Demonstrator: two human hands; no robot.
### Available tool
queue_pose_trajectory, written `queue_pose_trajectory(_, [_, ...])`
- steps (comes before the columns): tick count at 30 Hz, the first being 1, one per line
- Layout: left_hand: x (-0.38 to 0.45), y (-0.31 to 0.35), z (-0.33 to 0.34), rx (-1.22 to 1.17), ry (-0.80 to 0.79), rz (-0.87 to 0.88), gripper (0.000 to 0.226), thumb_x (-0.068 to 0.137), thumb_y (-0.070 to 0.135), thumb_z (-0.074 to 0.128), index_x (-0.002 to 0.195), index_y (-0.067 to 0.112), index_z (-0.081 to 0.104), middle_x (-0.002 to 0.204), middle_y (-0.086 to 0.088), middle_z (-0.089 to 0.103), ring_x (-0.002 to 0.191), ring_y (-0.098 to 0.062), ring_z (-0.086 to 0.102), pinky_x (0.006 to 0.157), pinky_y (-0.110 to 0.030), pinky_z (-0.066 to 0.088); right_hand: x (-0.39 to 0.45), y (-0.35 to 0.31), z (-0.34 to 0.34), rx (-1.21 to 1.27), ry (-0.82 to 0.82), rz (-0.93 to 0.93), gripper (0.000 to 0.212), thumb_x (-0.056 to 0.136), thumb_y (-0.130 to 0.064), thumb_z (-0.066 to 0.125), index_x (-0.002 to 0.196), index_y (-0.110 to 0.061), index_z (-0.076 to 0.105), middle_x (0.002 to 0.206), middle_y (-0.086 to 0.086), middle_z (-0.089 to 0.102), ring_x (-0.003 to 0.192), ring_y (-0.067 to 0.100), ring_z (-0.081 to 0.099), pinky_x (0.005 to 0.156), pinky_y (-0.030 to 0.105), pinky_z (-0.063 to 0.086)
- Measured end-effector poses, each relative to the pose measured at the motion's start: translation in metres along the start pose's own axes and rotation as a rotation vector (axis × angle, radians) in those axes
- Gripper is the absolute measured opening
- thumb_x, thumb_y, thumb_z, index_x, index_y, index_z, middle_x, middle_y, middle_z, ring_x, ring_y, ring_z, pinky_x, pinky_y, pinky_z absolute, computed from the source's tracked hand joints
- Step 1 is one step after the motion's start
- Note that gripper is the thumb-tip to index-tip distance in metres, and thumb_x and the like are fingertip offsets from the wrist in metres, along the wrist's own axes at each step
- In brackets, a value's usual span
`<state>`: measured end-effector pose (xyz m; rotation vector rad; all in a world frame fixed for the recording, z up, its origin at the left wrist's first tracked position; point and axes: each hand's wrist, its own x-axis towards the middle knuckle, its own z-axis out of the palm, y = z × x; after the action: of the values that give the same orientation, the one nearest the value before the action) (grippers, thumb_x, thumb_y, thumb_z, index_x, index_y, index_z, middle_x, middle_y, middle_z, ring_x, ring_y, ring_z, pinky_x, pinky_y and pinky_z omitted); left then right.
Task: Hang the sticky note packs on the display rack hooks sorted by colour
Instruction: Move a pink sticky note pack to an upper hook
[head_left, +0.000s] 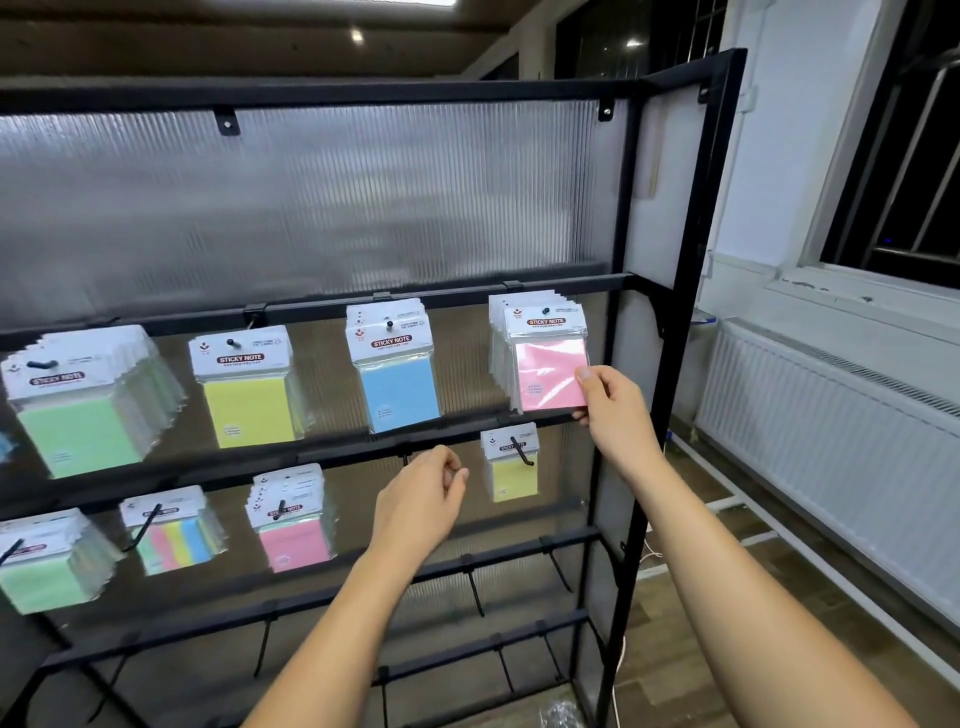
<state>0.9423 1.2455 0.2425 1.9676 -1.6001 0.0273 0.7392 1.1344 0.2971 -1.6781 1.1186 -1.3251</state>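
Observation:
A black display rack (670, 312) holds sticky note packs on hooks. The upper row carries green packs (83, 426), a yellow pack (249, 410), a blue pack (397, 392) and several pink packs (545, 376) at the far right. My right hand (610, 410) pinches the lower right corner of the front pink pack, which hangs on its hook. My left hand (421, 499) hovers below the blue pack with loosely curled fingers and holds nothing. The lower row has green packs (44, 577), a multicolour pack (174, 540), pink packs (293, 540) and a yellow pack (511, 473).
Bare hooks (475, 592) stick out from the two lowest bars. A white radiator (831, 457) and a window sill run along the wall on the right. A crumpled plastic wrapper (558, 714) lies on the wooden floor by the rack's foot.

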Motion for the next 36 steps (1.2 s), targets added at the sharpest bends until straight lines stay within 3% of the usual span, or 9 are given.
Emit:
queue_pose_trajectory(3, [0.001, 0.0, 0.001, -0.005, 0.016, 0.013, 0.006, 0.098, 0.036, 0.05, 0.098, 0.032, 0.054, 0.087, 0.016, 0.059, 0.079, 0.0, 0.055, 0.059, -0.022, 0.039, 0.001, 0.0, -0.001, 0.003, -0.01, 0.0, 0.031, 0.104, -0.035, 0.043, 0.085, -0.015, 0.058, 0.077, 0.0, 0.057, 0.066, 0.011, 0.057, 0.073, 0.038, 0.049])
queue_pose_trajectory(12, [-0.002, -0.008, 0.011, -0.012, 0.047, -0.014, 0.007, 0.097, 0.036, 0.051, 0.096, 0.03, 0.055, 0.091, 0.016, 0.058, 0.081, -0.002, 0.055, 0.065, -0.026, 0.047, 0.002, 0.021, 0.007, -0.012, -0.008, 0.059, 0.038, 0.101, -0.043, 0.049, 0.088, -0.01, 0.062, 0.07, -0.001, 0.059, 0.061, 0.008, 0.056, 0.068, 0.033, 0.047])
queue_pose_trajectory(16, [-0.013, -0.026, 0.022, 0.0, 0.042, -0.039, 0.01, 0.097, 0.035, 0.05, 0.095, 0.028, 0.057, 0.093, 0.014, 0.056, 0.087, -0.006, 0.055, 0.067, -0.03, 0.05, -0.015, 0.045, 0.019, 0.023, -0.018, 0.099, 0.029, 0.1, -0.033, 0.054, 0.081, -0.015, 0.065, 0.067, -0.005, 0.062, 0.062, 0.012, 0.055, 0.064, 0.034, 0.046])
queue_pose_trajectory(22, [-0.04, -0.061, 0.037, 0.027, 0.045, -0.162, 0.013, 0.096, 0.034, 0.051, 0.097, 0.024, 0.059, 0.099, 0.008, 0.056, 0.094, -0.014, 0.054, 0.072, -0.038, 0.053, -0.05, 0.096, 0.05, -0.12, -0.143, 0.199, 0.021, 0.094, -0.021, 0.055, 0.077, -0.024, 0.068, 0.071, -0.008, 0.067, 0.067, 0.013, 0.059, 0.071, 0.032, 0.05])
queue_pose_trajectory(25, [-0.055, -0.077, 0.042, 0.042, 0.036, -0.25, 0.017, 0.096, 0.036, 0.051, 0.1, 0.022, 0.059, 0.102, 0.005, 0.057, 0.095, -0.016, 0.054, 0.071, -0.037, 0.052, -0.065, 0.106, 0.064, -0.241, -0.211, 0.205, 0.019, 0.095, -0.027, 0.057, 0.081, -0.02, 0.068, 0.073, -0.008, 0.066, 0.07, 0.013, 0.059, 0.067, 0.025, 0.044])
queue_pose_trajectory(29, [-0.067, -0.101, 0.041, 0.04, 0.084, -0.349, 0.026, 0.098, 0.039, 0.049, 0.106, 0.016, 0.06, 0.105, 0.001, 0.061, 0.097, -0.019, 0.057, 0.071, -0.036, 0.051, -0.069, 0.112, 0.077, -0.326, -0.226, 0.233, 0.026, 0.096, -0.033, 0.058, 0.082, -0.012, 0.064, 0.071, -0.004, 0.061, 0.078, 0.021, 0.058, 0.07, 0.029, 0.04])
queue_pose_trajectory(33, [-0.071, -0.125, 0.033, 0.072, 0.136, -0.511, 0.038, 0.097, 0.044, 0.05, 0.116, 0.011, 0.057, 0.113, -0.005, 0.061, 0.109, -0.025, 0.055, 0.077, -0.04, 0.049, -0.059, 0.118, 0.09, -0.396, -0.214, 0.281, 0.028, 0.097, -0.038, 0.058, 0.088, -0.011, 0.061, 0.084, 0.002, 0.065, 0.093, 0.027, 0.06, 0.075, 0.031, 0.04])
queue_pose_trajectory(36, [-0.069, -0.143, 0.032, 0.124, 0.13, -0.596, 0.057, 0.094, 0.052, 0.053, 0.126, 0.005, 0.05, 0.121, -0.012, 0.055, 0.115, -0.031, 0.05, 0.078, -0.044, 0.048, -0.05, 0.123, 0.101, -0.472, -0.199, 0.289, 0.044, 0.097, -0.044, 0.056, 0.111, -0.003, 0.061, 0.11, 0.014, 0.066, 0.107, 0.032, 0.059, 0.085, 0.036, 0.044])
